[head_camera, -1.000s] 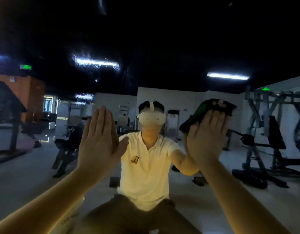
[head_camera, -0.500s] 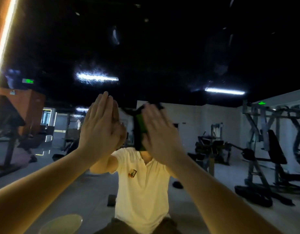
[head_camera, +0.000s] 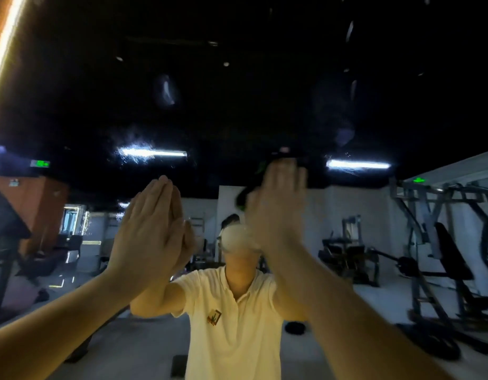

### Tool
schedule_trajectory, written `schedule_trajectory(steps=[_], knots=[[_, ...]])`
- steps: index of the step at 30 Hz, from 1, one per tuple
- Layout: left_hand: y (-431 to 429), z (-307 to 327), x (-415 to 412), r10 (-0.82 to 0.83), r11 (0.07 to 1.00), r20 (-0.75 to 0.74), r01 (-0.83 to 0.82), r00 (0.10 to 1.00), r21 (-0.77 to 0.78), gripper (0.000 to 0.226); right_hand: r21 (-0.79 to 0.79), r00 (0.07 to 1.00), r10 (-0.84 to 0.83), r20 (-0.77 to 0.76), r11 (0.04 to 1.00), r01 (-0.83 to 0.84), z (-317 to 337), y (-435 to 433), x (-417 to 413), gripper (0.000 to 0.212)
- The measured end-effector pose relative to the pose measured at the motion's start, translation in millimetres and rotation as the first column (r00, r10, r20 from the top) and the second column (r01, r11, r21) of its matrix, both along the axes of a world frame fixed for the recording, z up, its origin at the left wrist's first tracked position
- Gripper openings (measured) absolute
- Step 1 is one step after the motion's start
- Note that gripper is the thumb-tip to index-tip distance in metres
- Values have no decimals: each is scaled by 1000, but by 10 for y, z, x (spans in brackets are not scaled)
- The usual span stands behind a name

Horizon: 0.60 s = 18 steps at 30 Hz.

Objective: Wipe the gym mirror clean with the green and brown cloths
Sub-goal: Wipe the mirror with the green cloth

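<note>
Head view shows the mirror (head_camera: 166, 91) smeared with pale streaks. The right hand (head_camera: 278, 204), blurred, presses the dark green cloth (head_camera: 244, 197) on it with straight fingers; the left hand (head_camera: 147, 231) lies flat on the glass.

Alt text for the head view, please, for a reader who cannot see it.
A person's right hand presses a green and dark cloth flat against a gym mirror, motion-blurred, while the left hand rests open-palmed on the glass beside it. The mirror reflects the person in a pale polo shirt, weight machines and ceiling strip lights.
</note>
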<state>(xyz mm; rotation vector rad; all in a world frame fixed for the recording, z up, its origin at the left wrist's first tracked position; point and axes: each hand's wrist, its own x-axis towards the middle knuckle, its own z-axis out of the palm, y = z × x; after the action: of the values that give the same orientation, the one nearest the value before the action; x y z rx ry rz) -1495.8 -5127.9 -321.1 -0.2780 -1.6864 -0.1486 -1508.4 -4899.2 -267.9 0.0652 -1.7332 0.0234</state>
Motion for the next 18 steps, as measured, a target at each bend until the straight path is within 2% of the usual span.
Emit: schedule_trajectory(steps=[2, 4, 6, 9, 14, 18], knots=[[-31, 105, 99, -70, 995, -45, 73, 997, 69, 70, 207, 997, 77, 12, 975, -78, 44, -522, -1, 71], [-44, 236, 171, -115, 983, -61, 122, 992, 138, 67, 422, 993, 94, 67, 899, -114, 34, -803, -16, 71], [-11, 366, 180, -141, 976, -68, 150, 988, 155, 65, 499, 995, 86, 58, 860, -104, 77, -714, -48, 70], [167, 547, 99, -115, 987, -65, 122, 991, 110, 68, 366, 997, 80, 15, 927, -80, 229, -106, -88, 70], [548, 816, -163, 55, 998, -51, -56, 997, -27, 81, 86, 1000, -8, -12, 996, 9, 453, 1274, -79, 72], [618, 897, -222, 81, 995, -83, -85, 993, -47, 80, -294, 999, -47, 23, 954, 52, 628, 1790, -51, 76]])
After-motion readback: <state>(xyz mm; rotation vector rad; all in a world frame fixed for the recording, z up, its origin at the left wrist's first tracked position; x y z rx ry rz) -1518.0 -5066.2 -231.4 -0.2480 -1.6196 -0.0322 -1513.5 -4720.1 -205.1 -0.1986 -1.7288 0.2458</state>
